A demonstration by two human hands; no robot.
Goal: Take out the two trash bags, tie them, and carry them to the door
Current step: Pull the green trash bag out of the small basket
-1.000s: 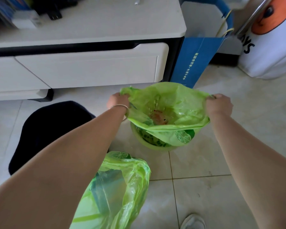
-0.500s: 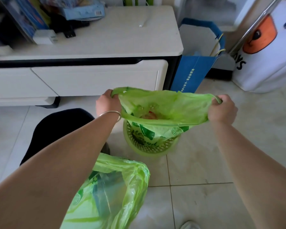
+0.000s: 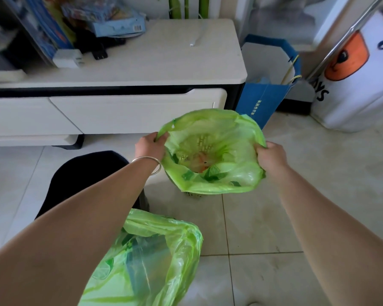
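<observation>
Item one: green trash bag (image 3: 217, 184), mouth spread open in front of the white cabinet (image 3: 128, 115); my left hand (image 3: 149, 147) and right hand (image 3: 271, 155) grip opposite rim edges, fingers closed on plastic. Item two: second green bag (image 3: 155, 257), on the floor nearer me, unheld.

I see thin, glossy, translucent green plastic trash bags (image 3: 212, 180), a polished metal bangle (image 3: 147, 161), and smooth, glazed floor tiles (image 3: 318, 173).

Both your bare arms reach forward and down, well apart. Your left hand (image 3: 150, 146), a bangle (image 3: 146, 162) on its wrist, and your right hand (image 3: 270, 153) are each clenched, fingers curled.
</observation>
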